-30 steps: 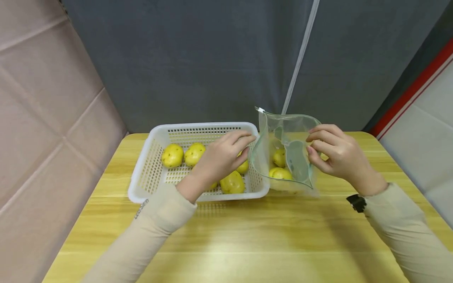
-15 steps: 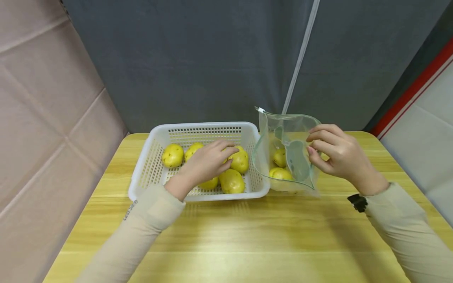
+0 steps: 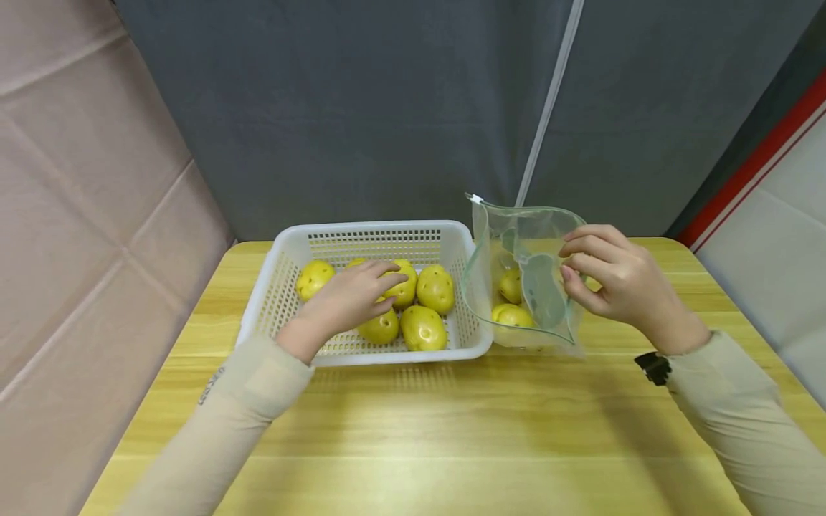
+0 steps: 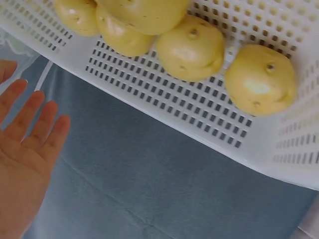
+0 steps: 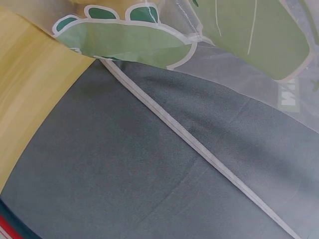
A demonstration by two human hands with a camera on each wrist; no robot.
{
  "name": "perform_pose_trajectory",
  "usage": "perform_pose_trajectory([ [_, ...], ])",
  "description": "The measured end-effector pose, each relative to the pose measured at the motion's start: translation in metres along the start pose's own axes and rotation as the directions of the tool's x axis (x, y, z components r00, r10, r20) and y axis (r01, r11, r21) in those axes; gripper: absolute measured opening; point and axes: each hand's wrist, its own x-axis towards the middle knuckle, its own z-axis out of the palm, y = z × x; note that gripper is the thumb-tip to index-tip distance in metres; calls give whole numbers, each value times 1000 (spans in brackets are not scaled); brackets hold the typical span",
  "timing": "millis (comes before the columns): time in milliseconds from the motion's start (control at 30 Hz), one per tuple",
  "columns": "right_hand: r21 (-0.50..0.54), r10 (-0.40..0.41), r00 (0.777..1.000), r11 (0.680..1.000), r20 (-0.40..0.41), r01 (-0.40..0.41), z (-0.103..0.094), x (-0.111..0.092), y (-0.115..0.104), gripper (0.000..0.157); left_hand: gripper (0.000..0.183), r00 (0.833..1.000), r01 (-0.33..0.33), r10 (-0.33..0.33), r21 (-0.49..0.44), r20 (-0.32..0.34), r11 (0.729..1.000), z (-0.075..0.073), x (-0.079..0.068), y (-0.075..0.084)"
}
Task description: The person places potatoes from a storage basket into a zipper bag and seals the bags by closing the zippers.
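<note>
My left hand [image 3: 348, 297] hovers over the white plastic basket [image 3: 258, 315], fingers loosely bent and holding nothing. The left wrist view also shows that hand [image 4: 27, 154] with its fingers extended. Several yellow potatoes lie in the basket, among them a front potato [image 3: 423, 329] and a right-hand potato [image 3: 435, 289]; part of the group is hidden under my hand. My right hand [image 3: 613, 279] pinches the right side of a clear zip bag [image 3: 477, 287], whose mouth gapes wide. Inside the bag sit potatoes [image 3: 512, 315]. Green printing covers the bag [image 5: 134, 40] in the right wrist view.
Basket and bag stand side by side towards the back of the wooden table [image 3: 452, 430]. Behind the table hangs a dark grey curtain [image 3: 355, 122] with a pale strip. A white slider [image 3: 475, 199] sits at the bag's upper left corner.
My left hand has moved left and toward me, from beside the bag's mouth to over the basket's middle, uncovering potatoes on the right. My right hand keeps its place on the bag.
</note>
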Motion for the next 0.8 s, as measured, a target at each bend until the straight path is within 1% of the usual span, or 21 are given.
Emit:
perform_pose_trajectory([
  [100,1,0,1000,1000,0,0,0,0,0,46,40,999,15,-16,5,37,1000,0,-5,-3],
  [200,-5,2,1000,1000,8,-2,0,0,0,46,41,997,40,-39,-14,72,999,1,-10,-6],
  [367,-8,4,1000,1000,13,-3,-1,0,-1,46,43,993,64,-60,-30,103,998,3,-17,-11],
  [633,-8,2,1000,1000,14,-2,-1,0,-2,46,48,989,57,-54,-19,134,998,9,-26,-14],
  [800,-12,1,1000,1000,15,-1,-1,-1,-2,46,51,991,27,-27,7,127,1000,14,-30,-16],
])
